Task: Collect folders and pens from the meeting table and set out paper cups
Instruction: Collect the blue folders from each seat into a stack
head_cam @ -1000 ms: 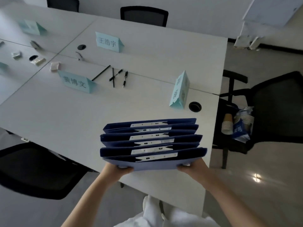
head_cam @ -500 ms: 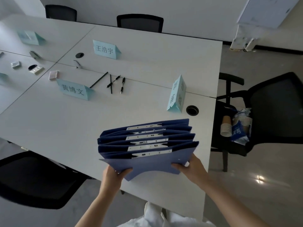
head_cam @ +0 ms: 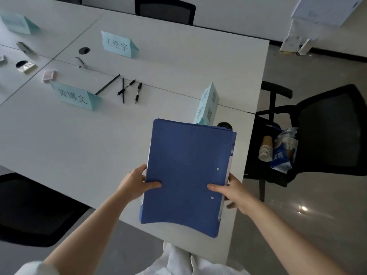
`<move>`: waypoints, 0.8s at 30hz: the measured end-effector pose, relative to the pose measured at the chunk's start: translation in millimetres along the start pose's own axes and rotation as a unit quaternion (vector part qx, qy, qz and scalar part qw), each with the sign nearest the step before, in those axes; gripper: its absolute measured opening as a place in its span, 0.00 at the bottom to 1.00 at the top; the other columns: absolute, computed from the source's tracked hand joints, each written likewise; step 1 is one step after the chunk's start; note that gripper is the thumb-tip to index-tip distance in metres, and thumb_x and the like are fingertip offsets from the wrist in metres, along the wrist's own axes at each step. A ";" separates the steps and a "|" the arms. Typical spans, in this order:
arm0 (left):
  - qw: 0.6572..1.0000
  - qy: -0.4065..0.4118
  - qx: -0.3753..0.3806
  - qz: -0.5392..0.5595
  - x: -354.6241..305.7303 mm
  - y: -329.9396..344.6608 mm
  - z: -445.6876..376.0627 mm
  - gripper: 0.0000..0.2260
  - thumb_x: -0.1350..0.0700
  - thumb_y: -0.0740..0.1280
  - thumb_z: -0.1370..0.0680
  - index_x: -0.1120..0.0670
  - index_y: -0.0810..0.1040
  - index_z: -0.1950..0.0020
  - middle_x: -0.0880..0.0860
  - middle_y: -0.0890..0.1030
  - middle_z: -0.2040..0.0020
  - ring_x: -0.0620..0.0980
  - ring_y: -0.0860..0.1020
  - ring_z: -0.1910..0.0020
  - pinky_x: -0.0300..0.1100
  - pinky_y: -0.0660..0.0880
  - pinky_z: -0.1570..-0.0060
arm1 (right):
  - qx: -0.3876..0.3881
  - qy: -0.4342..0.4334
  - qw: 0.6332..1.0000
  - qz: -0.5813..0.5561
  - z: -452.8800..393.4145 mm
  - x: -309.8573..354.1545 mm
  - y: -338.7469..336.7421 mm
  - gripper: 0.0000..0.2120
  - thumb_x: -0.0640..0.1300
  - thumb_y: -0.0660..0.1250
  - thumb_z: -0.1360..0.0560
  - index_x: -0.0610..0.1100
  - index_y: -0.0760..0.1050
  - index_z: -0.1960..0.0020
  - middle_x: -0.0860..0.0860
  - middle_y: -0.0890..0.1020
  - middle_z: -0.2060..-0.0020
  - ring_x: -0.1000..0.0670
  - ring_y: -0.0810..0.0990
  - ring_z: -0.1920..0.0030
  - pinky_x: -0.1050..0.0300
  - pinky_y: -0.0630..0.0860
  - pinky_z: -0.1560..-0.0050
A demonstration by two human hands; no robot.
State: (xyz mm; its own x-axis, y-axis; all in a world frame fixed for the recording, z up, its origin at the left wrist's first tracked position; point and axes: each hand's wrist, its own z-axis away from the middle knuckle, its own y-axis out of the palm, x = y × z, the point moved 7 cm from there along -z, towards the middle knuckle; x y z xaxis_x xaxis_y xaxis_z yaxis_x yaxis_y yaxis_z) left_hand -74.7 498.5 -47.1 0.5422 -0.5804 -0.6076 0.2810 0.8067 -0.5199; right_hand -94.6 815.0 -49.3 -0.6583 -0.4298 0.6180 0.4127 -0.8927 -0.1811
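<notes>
A stack of blue folders [head_cam: 188, 165] is held above the near right part of the white meeting table [head_cam: 59, 139], its flat cover facing me. My left hand [head_cam: 137, 182] grips its left edge with the thumb on the cover. My right hand [head_cam: 231, 190] grips its right edge the same way. Several black pens [head_cam: 127, 89] lie loose on the table beyond the folders. Stacks of paper cups [head_cam: 266, 148] lie beside a blue wrapper on a black chair seat to the right.
Light-blue name cards [head_cam: 76, 95] [head_cam: 118, 44] [head_cam: 207, 105] stand on the table, one just behind the folders. A cable hole [head_cam: 224, 125] sits beside it. Small erasers and clips lie at the far left. Black chairs [head_cam: 164, 9] [head_cam: 29, 207] [head_cam: 325, 128] ring the table.
The folders were fanned out with their metal clips showing; now they are gathered into one closed stack and tipped up, cover towards me. Both hands slid along to its side edges.
</notes>
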 end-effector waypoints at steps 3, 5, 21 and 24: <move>0.994 -0.082 0.067 0.035 11.7 25.7 -12.9 0.29 0.48 0.80 0.35 0.49 0.73 0.38 0.52 0.84 0.48 0.52 0.84 0.52 0.52 0.82 0.56 | 0.011 0.072 0.996 -0.050 -13.0 -24.9 0.8 0.27 0.47 0.79 0.35 0.47 0.72 0.39 0.49 0.83 0.48 0.45 0.83 0.50 0.42 0.80 0.50; 0.989 -0.121 0.082 0.004 18.1 38.3 -14.9 0.25 0.49 0.78 0.32 0.48 0.72 0.39 0.51 0.81 0.45 0.53 0.81 0.49 0.52 0.82 0.55 | 0.024 0.107 0.992 -0.059 -14.3 -39.4 7.2 0.23 0.44 0.78 0.33 0.46 0.73 0.43 0.47 0.84 0.51 0.44 0.84 0.53 0.41 0.81 0.52; 0.969 -0.212 0.127 0.020 40.7 42.6 -19.8 0.27 0.52 0.75 0.29 0.46 0.68 0.32 0.47 0.78 0.41 0.50 0.80 0.44 0.52 0.77 0.41 | 0.046 0.131 0.990 0.019 -35.6 -57.3 28.1 0.18 0.50 0.78 0.36 0.47 0.79 0.50 0.51 0.86 0.54 0.48 0.85 0.53 0.48 0.80 0.44; 0.971 -0.208 0.113 0.037 46.2 42.3 -21.8 0.29 0.54 0.76 0.29 0.48 0.68 0.31 0.50 0.80 0.43 0.52 0.81 0.46 0.53 0.79 0.44 | 0.031 0.124 0.992 0.018 -35.9 -58.9 29.1 0.21 0.50 0.79 0.39 0.45 0.80 0.49 0.51 0.86 0.55 0.48 0.85 0.54 0.48 0.80 0.44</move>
State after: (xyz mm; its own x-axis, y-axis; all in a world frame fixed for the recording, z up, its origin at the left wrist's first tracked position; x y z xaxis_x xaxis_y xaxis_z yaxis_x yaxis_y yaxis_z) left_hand -55.0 503.4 -110.2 0.8273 -0.4629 -0.3184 0.3701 0.8754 -0.3110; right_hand -66.3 809.4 -118.4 -0.7739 -0.4879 0.4038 0.4714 -0.8696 -0.1470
